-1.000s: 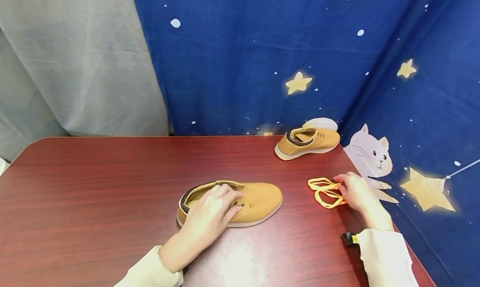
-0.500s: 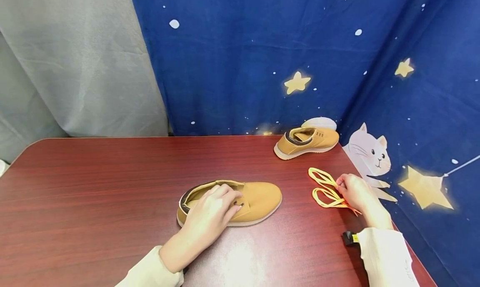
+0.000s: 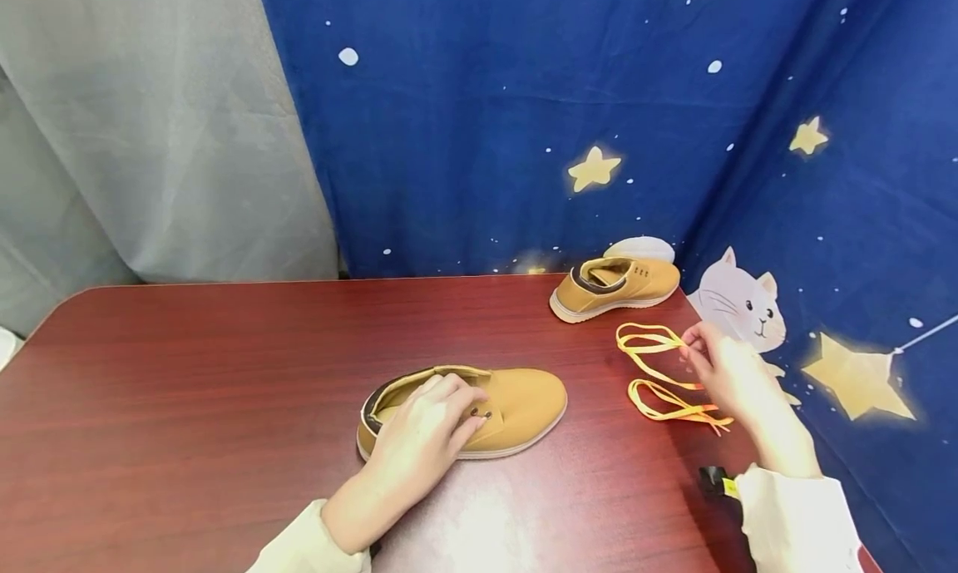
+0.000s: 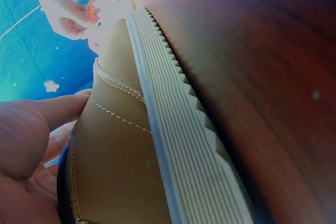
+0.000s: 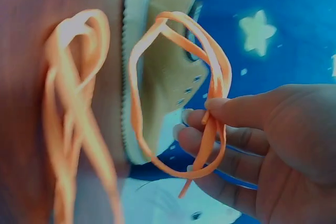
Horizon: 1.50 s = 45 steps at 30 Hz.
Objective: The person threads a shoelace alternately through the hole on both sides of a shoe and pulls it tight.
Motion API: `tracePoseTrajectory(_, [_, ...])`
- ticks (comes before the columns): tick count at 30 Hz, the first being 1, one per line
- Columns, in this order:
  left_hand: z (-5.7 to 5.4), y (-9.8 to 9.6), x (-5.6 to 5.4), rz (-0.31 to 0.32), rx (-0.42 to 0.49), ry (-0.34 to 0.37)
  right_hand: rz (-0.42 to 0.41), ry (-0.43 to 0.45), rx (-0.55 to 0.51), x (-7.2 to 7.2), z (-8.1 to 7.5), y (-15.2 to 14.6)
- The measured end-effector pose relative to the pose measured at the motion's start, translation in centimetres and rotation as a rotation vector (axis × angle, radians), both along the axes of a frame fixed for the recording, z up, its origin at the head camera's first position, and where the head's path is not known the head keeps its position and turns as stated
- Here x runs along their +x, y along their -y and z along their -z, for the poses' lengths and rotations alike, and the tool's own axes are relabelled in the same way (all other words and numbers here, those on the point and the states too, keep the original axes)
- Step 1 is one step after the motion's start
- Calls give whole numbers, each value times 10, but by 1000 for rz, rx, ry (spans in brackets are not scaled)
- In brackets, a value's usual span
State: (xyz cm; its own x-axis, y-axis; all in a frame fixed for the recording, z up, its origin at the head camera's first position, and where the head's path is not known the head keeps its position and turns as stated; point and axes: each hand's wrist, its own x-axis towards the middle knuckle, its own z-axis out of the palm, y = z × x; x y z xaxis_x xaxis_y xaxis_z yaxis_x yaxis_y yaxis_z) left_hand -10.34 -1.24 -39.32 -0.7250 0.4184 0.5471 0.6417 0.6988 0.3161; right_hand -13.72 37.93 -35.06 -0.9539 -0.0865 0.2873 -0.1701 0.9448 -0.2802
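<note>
A tan low-cut shoe [image 3: 527, 402] lies sole down on the table, its toe pointing right. My left hand [image 3: 419, 432] rests over its opening with bent fingers; in the left wrist view the thumb [image 4: 65, 109] lies along the upper edge of the side. At the right, my right hand [image 3: 729, 373] pinches a looped yellow-orange shoelace [image 5: 135, 103] between thumb and fingers, lifted off the table. Below it a second looped shoelace [image 3: 666, 413] lies on the wood, its ends towards the right wrist. Eyelets near the left fingers show no lace.
Another tan shoe [image 3: 617, 288] stands at the far right corner of the reddish-brown table [image 3: 187, 407]. Behind hang a grey curtain [image 3: 150, 124] and a blue starry curtain [image 3: 479, 124]. A small black object [image 3: 713, 480] sits by the right cuff.
My right hand has risen and drawn one shoelace up and apart from the other, which stays on the table. The left hand and near shoe have kept their place.
</note>
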Motion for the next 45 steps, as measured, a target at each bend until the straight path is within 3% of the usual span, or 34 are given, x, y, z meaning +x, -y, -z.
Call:
tracePoseTrajectory(4, [1, -1, 4, -9, 0, 15, -51, -113, -28, 9, -12, 9])
tracePoseTrajectory(8, [1, -2, 8, -13, 12, 24, -133, -95, -65, 22, -24, 22])
tracePoseTrajectory(12, [-1, -1, 6, -18, 21, 26, -251, -90, -32, 29, -31, 39])
tracePoseTrajectory(15, [-4, -2, 3, -19, 19, 40, -332, -67, -13, 34, -33, 52])
tracePoseTrajectory(21, [-3, -4, 3, -7, 11, 95, -532, 78, -47, 49, -31, 81])
tracePoseTrajectory(25, [-2, -4, 4, -4, 10, 105, -652, 104, -32, 55, -25, 103])
tracePoseTrajectory(33, [-7, 0, -2, -4, 3, 85, -708, 183, -68, 49, -10, 130])
tracePoseTrajectory(40, [-6, 1, -3, -2, -3, 96, -688, 301, -50, 38, -3, 126])
tracePoseTrajectory(45, [-5, 1, -2, -5, 0, 112, -730, 355, -114, 32, -1, 119])
